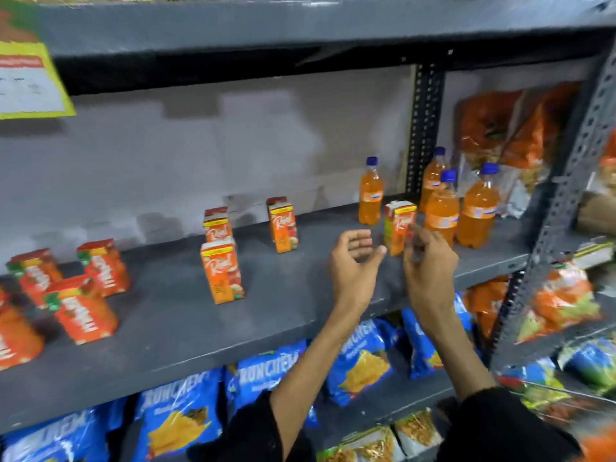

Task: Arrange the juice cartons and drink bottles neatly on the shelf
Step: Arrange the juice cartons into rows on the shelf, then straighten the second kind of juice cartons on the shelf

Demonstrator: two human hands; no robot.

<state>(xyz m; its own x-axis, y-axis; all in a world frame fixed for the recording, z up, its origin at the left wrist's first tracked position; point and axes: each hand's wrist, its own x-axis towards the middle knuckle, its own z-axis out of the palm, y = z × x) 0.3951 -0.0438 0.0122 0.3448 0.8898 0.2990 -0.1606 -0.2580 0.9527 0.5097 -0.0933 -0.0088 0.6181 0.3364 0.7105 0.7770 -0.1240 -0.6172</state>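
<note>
The grey shelf [173, 331] holds orange juice cartons standing apart: a front carton [224, 271], one behind it [218, 225], one farther back [282, 225] and a right carton [398, 228]. Several red-orange cartons [103, 266] cluster at the left end. Orange drink bottles with blue caps stand at the right: a lone bottle [370, 191] and a group of three [443, 208]. My left hand [355, 261] is open, just left of the right carton. My right hand [430, 265] is blurred, its fingertips at that carton's right edge, with no clear grip.
Blue snack bags [180, 425] fill the shelf below. Orange snack bags [500, 128] stand beyond the perforated upright [425, 128] on the right. A yellow price tag [30, 81] hangs at the upper left. The upper shelf's edge [300, 28] runs overhead.
</note>
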